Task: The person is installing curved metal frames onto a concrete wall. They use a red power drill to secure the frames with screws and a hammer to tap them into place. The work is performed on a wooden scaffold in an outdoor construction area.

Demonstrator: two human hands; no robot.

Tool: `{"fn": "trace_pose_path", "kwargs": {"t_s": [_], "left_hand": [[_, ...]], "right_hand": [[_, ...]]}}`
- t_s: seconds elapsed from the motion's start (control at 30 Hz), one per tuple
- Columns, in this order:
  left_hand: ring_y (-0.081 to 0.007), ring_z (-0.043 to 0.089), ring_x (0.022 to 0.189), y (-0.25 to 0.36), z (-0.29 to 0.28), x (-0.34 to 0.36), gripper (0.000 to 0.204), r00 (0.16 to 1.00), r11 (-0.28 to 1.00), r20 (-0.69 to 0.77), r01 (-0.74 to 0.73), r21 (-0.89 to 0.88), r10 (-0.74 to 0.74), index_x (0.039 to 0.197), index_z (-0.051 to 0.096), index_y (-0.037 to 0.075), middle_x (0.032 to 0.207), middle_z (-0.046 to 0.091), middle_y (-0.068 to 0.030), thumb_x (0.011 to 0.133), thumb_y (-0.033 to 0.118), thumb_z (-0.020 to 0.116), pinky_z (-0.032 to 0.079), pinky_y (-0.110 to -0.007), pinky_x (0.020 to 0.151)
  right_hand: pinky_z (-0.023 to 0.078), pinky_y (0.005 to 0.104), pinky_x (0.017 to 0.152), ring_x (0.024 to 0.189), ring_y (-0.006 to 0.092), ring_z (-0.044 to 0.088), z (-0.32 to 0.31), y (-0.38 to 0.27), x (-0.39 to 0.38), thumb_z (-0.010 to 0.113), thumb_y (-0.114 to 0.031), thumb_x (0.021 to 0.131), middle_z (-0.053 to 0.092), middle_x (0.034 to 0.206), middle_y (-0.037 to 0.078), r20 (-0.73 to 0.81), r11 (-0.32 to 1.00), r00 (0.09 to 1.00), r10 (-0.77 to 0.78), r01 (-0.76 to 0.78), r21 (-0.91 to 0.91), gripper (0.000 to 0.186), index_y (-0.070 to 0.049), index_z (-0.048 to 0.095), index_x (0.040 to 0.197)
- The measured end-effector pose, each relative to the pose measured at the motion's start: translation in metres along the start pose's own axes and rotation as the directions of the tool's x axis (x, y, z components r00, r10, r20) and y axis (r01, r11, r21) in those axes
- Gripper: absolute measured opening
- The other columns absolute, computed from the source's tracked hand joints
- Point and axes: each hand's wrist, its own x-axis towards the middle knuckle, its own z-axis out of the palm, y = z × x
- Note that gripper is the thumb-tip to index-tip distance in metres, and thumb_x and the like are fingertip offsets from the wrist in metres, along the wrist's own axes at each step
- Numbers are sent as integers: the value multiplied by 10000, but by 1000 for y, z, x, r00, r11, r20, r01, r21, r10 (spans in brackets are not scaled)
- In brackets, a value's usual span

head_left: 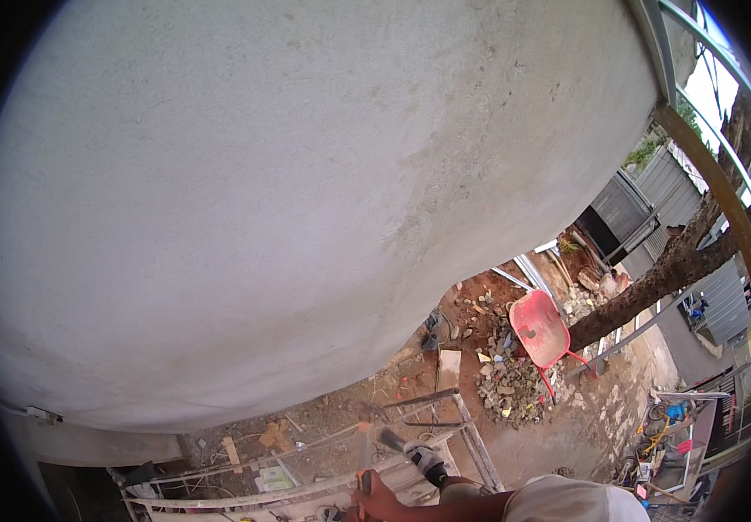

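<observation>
My right hand (375,494) is at the bottom centre, its fingers closed round an orange-and-black handled tool (364,478) with a pale blade pointing up, too faint to make out fully. A patch of skin at the bottom edge beside it may be my left hand (350,513); its fingers are hidden. Below me is a metal scaffold platform (206,503), with my shoe (419,454) on it near the tool. The large grey plastered wall (288,191) curves over most of the view.
A red wheelbarrow (539,326) sits by a leaning tree trunk (663,287) and a rubble pile (506,391). Metal railings (715,174) arch along the right. A cluttered heap of tools and frames (680,435) lies at lower right. Corrugated sheds (671,187) stand behind.
</observation>
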Motion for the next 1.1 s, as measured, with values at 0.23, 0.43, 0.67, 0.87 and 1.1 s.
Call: {"fn": "trace_pose_path", "kwargs": {"t_s": [0.23,0.43,0.67,0.87,1.1], "left_hand": [[-443,610,1120,157,-52,56,551,779,592,292,-617,519,555,1285,583,4,1165,659,-275,869,352,682,500,-531,910],[-401,299,1429,477,-193,169,657,431,255,61,-634,730,900,1387,467,54,1486,400,-234,902,462,640,211,-581,1159],[-289,114,1544,808,-260,207,609,-495,-109,-77,-336,936,865,1495,412,225,1624,284,-84,999,573,469,111,-556,1240],[-304,142,1539,959,-259,258,760,-546,-51,-4,-86,995,838,1507,399,280,1628,278,-98,929,770,343,77,-639,1206],[-279,155,1538,966,-246,270,790,-370,31,-24,13,999,929,1517,388,293,1617,302,-87,902,788,379,108,-663,1195]], "right_hand": [[493,383,639,685,211,617,-118,-43,-1,660,-216,895,588,813,115,-203,993,973,112,-115,-2,438,-96,518,1292],[491,412,600,690,235,643,-202,-41,-36,675,-226,860,637,798,110,-206,974,953,223,-227,7,367,-98,561,1185],[522,421,648,710,251,654,-230,7,-50,688,-227,848,640,881,137,-204,977,966,157,-182,-113,474,-94,530,1275],[511,426,688,747,267,651,-253,-83,-73,669,-209,838,622,907,145,-175,996,981,85,-90,-21,479,-73,515,1270],[505,444,773,891,357,670,-286,-214,-64,643,-220,852,647,994,184,-261,983,951,-162,134,-122,442,-102,533,1264]]}}
